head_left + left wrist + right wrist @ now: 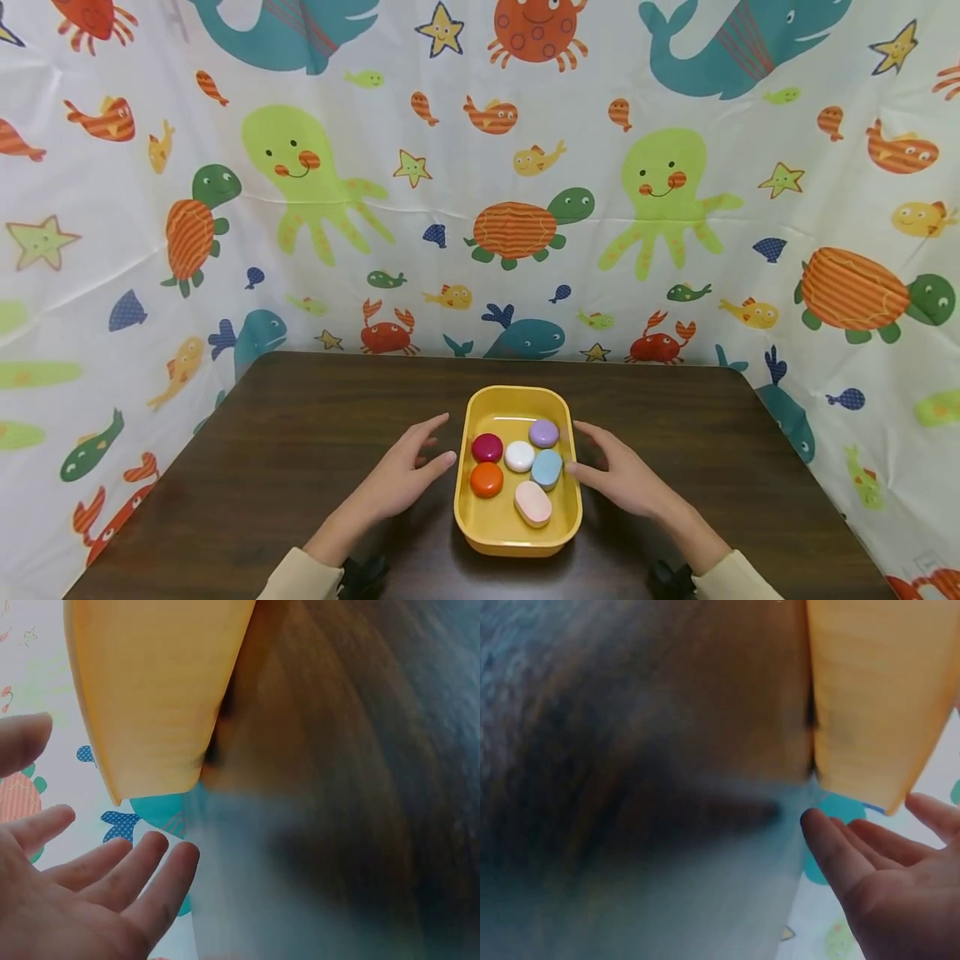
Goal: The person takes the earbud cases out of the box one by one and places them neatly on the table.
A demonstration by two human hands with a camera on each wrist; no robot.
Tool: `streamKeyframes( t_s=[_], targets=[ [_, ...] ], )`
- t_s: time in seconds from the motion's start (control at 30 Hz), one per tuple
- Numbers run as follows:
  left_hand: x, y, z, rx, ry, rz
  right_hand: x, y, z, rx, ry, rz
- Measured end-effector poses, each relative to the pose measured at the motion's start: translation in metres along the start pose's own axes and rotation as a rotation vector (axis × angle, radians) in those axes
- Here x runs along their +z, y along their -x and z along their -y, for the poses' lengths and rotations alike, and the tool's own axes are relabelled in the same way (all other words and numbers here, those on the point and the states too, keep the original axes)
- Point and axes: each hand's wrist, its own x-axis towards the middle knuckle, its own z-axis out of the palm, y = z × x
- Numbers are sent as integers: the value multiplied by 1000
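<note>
A yellow rectangular tray (498, 537) with rounded corners stands on the table in the head view. Inside lie smooth pieces: a crimson round one (487, 447), an orange round one (487, 480), a white one (519, 456), a purple one (543, 433), a light blue oblong one (547, 469) and a pale pink oval one (533, 504). Beside its left wall is my left hand (405, 471), fingers spread and holding nothing; the left wrist view shows a gap to the tray wall (154, 697). My right hand (626, 475) has its fingertips right at the right rim, fingers loosely extended.
The dark brown wooden table (330, 417) extends to both sides of the tray. A white curtain (450, 283) printed with sea animals hangs behind the table and along its left and right sides.
</note>
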Motion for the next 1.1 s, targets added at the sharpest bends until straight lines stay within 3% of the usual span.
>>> streamKeyframes(
  t_s=[0.33, 0.7, 0.9, 1.1],
  targets=[
    [8, -7, 3, -3, 75, 60, 6, -6, -7, -33, -95, 66],
    [13, -13, -1, 72, 205, 152, 7, -8, -11, -76, -235, 116],
    [20, -16, -4, 48, 254, 151, 12, -8, -13, -62, -430, 157],
    [19, -16, -5, 21, 281, 150, 12, -9, -9, -14, -456, 129]
  ],
)
